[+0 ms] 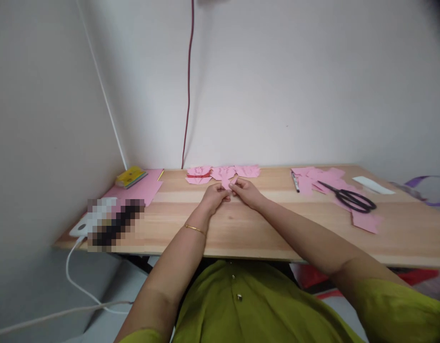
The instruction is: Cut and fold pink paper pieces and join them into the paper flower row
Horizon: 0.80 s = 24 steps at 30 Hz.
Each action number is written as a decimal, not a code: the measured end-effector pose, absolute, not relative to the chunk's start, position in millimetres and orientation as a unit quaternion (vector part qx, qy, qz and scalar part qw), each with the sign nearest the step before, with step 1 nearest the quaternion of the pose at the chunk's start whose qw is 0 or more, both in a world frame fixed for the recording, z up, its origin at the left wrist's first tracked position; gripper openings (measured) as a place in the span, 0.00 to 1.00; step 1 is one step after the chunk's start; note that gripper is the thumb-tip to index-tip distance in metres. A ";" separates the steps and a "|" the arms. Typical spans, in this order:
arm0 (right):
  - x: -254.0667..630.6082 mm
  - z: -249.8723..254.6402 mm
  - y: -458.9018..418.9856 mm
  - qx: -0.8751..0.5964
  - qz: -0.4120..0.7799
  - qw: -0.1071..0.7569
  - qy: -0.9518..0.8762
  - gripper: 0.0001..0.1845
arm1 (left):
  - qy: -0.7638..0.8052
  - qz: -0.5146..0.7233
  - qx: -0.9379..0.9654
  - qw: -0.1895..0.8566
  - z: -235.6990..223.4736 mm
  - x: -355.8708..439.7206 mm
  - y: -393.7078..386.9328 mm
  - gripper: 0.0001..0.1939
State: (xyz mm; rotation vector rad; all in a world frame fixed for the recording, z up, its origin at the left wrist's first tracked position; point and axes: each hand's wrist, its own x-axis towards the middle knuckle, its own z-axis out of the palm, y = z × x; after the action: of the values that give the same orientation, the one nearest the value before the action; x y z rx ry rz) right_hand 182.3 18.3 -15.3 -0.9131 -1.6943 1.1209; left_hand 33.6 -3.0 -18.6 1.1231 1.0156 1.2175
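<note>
Both my hands meet over the middle of the wooden table, holding a small piece of pink paper [226, 184] between them. My left hand [216, 197] has its fingers pinched on the paper's lower left side. Thumb and fingers of my right hand [245, 191] grip its right edge. Just beyond, against the wall, lie several cut pink paper shapes [247, 171] in a row with jagged upper edges. A red strip [198, 176] crosses the leftmost shape. How the held paper is folded is too small to make out.
Black-handled scissors [352, 198] lie on pink paper scraps [327, 177] at the right, near a marker [295, 182] and a white strip [373, 185]. At the left are pink sheets [137, 190], a yellow booklet [130, 176] and a white device [79, 227] with a cable.
</note>
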 end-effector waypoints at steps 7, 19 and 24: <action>182.3 -15.3 21.3 -0.329 0.453 0.443 -0.701 0.16 | 0.414 0.558 0.473 0.542 -16.3 32.4 -1.1 0.15; 179.3 -17.3 22.6 -0.284 0.513 0.439 -0.681 0.17 | 0.425 0.594 0.477 0.488 -19.8 30.8 4.9 0.15; 187.2 -11.3 25.3 -0.324 0.470 0.466 -0.675 0.16 | 0.439 0.551 0.518 0.485 -14.9 32.2 -0.7 0.15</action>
State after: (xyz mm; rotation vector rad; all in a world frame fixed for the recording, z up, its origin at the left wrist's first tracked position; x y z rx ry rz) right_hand 187.2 25.3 -11.3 -0.7966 -1.6582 1.1550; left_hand 32.2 -0.7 -14.9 1.2599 1.0689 1.3417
